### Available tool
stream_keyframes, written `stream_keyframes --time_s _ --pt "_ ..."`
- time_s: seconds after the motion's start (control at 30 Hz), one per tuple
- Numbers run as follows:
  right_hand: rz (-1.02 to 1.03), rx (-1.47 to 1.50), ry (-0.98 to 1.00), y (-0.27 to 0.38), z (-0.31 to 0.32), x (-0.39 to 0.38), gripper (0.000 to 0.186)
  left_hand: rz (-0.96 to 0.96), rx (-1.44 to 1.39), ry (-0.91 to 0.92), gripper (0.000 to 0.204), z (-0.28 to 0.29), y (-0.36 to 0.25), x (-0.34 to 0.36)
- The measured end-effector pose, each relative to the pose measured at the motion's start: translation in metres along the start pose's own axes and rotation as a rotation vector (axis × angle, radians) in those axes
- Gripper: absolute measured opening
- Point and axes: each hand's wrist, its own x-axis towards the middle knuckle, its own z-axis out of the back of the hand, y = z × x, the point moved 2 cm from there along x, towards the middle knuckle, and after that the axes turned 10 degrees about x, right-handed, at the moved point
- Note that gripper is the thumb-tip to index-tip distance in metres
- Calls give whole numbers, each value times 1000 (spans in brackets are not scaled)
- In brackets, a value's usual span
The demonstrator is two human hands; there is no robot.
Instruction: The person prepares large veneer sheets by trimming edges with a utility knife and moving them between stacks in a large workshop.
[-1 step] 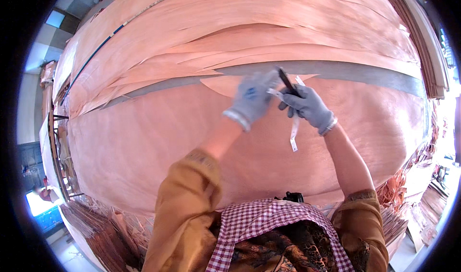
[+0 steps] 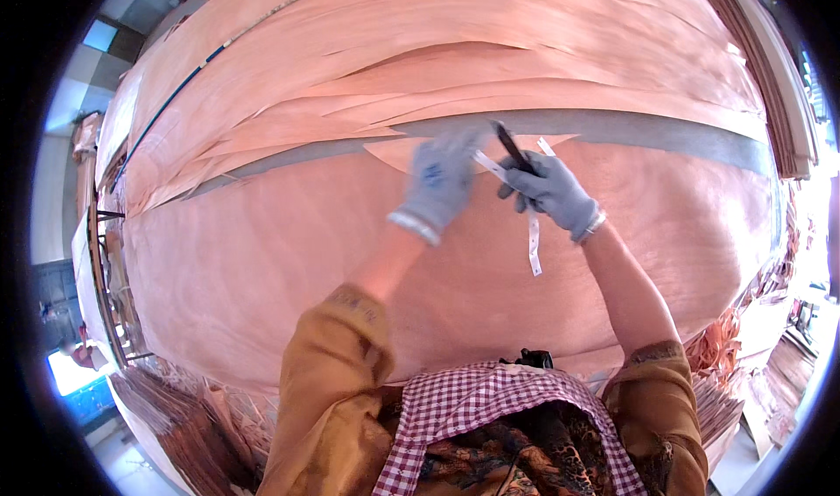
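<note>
My right hand (image 2: 553, 197), in a grey glove, is closed around a slim black tool (image 2: 512, 149) that looks like a knife handle; its tip points up and left. A strip of white tape (image 2: 491, 165) with small dots runs from this hand toward my left hand. More of the white strip hangs below the right hand, and a short piece sticks up behind it. My left hand (image 2: 435, 181), also gloved in grey, is beside the strip's left end, its fingers smeared by motion. Under both hands lies a large reddish wood veneer sheet (image 2: 350, 242).
Beyond a grey gap (image 2: 665, 133) lie overlapping veneer sheets (image 2: 525, 24) with torn, lifted edges. A thin dark blue rod (image 2: 166, 109) crosses them at the left. Veneer stacks (image 2: 166, 408) and scraps (image 2: 719, 343) surround the near corners.
My left hand has shifted a little left, away from the right hand, and more of the strip shows between them. The right hand with the black tool has moved slightly left.
</note>
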Motion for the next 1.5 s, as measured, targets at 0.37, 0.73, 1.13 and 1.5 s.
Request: stream_keyframes --time_s 0.37,0.73,1.13,1.5 --pt "-181 -276 -46 -29 -30 32 19 -43 140 -6 47 0 0 -60" --pt "-30 -39 330 4 -89 45 17 115 -9 110 51 32 6 -64" --pt "-22 -493 346 -2 -115 150 18 317 218 -295 46 32 48 -92" --pt "-110 -350 225 -11 -90 102 18 315 211 -78 51 33 57 -89"
